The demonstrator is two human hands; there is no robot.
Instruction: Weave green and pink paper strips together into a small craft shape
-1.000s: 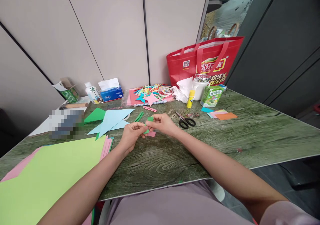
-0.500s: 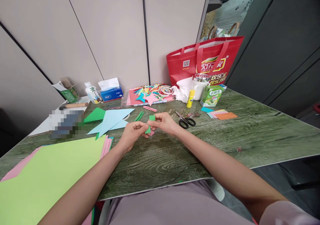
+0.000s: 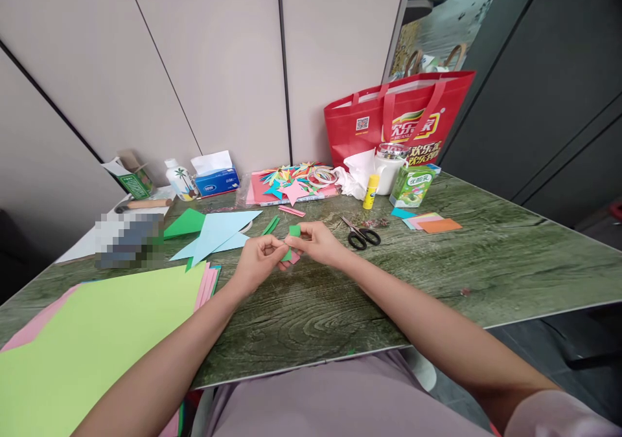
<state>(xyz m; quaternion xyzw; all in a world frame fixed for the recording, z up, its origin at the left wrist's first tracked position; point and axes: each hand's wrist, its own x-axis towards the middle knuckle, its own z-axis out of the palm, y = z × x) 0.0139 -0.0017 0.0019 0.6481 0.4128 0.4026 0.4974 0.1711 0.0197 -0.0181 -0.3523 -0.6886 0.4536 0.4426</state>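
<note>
Between my fingertips is a small green piece of paper (image 3: pixel 294 230), with a bit of pink paper (image 3: pixel 295 257) showing at its lower edge. My left hand (image 3: pixel 259 259) pinches its lower part. From the other side my right hand (image 3: pixel 319 242) grips the upper part, thumb and fingers closed. The fingers of both hands meet and hide the middle of the paper. Just beyond them lie narrow green strips (image 3: pixel 271 224) and a pink strip (image 3: pixel 291 211). Black-handled scissors (image 3: pixel 360 235) rest to the right of my right hand.
Light blue paper (image 3: pixel 218 230) and a large stack of coloured sheets (image 3: pixel 131 314) lie left. Behind stand a tissue box (image 3: pixel 217 182), glue stick (image 3: pixel 370 191), white mug (image 3: pixel 387 173), drink carton (image 3: pixel 412 187) and red bag (image 3: pixel 359 139). Small coloured papers (image 3: pixel 441 225) lie right.
My right hand has shifted slightly down and left, and its fingertips sit closer to my left hand's. A little more of the pink paper shows below the green.
</note>
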